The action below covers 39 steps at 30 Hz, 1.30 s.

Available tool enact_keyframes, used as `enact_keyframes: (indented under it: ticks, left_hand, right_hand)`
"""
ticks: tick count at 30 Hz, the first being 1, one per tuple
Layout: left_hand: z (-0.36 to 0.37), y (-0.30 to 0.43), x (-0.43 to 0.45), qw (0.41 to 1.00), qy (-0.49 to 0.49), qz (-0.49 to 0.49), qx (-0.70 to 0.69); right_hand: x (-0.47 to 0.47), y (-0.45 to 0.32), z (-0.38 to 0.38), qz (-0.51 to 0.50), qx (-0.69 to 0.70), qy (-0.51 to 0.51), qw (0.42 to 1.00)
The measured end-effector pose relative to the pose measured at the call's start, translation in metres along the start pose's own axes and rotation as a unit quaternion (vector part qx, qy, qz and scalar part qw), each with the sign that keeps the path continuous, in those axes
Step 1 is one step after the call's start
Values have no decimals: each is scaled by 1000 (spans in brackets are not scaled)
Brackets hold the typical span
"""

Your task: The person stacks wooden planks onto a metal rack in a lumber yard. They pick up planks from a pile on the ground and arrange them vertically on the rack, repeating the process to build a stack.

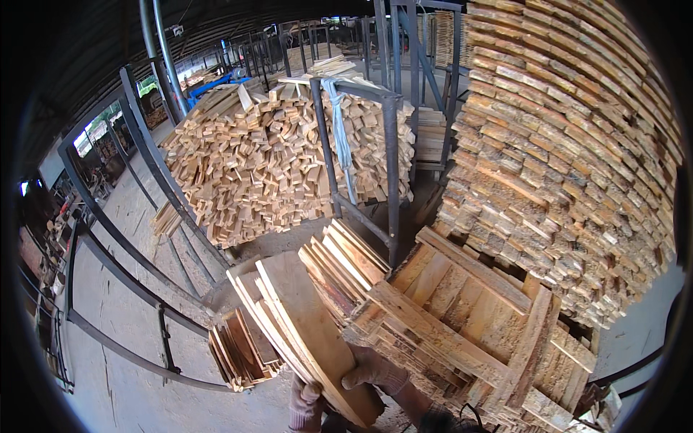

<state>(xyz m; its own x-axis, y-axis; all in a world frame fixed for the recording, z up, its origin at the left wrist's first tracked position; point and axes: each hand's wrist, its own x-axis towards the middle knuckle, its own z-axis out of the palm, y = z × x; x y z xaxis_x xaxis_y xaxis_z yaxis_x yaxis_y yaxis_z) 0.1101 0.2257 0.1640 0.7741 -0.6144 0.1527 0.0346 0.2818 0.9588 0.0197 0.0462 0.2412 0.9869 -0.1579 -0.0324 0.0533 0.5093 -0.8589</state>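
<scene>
A bundle of several thin wooden boards (308,319) stands tilted in front of me, gripped from both sides. My left hand (306,403), in a knitted work glove, holds its lower left edge with the thumb showing. My right hand (376,368), gloved the same way, clasps the right face near the lower end. Just left of the bundle, a short stack of boards (238,352) leans on the floor. Behind it, more boards on edge (344,265) rest beside a wooden pallet stack (449,325) strewn with sawdust.
A tall stack of layered boards (547,178) rises at the right. Ahead lies a large pile of cut lumber (260,168) behind a dark metal frame (391,173) with a blue cloth strip (339,124) tied on. Another metal frame (146,295) curves across the concrete floor (113,325) at left.
</scene>
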Motion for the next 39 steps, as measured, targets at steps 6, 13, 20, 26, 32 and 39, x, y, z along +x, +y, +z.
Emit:
enact_keyframes:
  ticks: [6,13,20,26,32,39]
  left_hand:
    - [129,31,-37,936,-102,78,327]
    - [228,-3,-53,893,-333,-110,-283]
    - [316,26,-13,899,-426,-98,-34]
    - [368,-85,13,813,-534,-226,58]
    - [395,-174,1,834,-476,-279,-21]
    - [461,-70,-68,857,-487,-151,68]
  right_hand:
    - [-166,-112,-8,-97,-270,53,957]
    - [-289,-141,-46,14,-377,253,891]
    - [-330,-131,-110,-155,-362,397,829]
    - [-357,-49,-228,-137,-249,436,854]
    - [-373,-15,-293,-125,-236,404,875]
    - [-466,-69,-315,-148,-400,380,821]
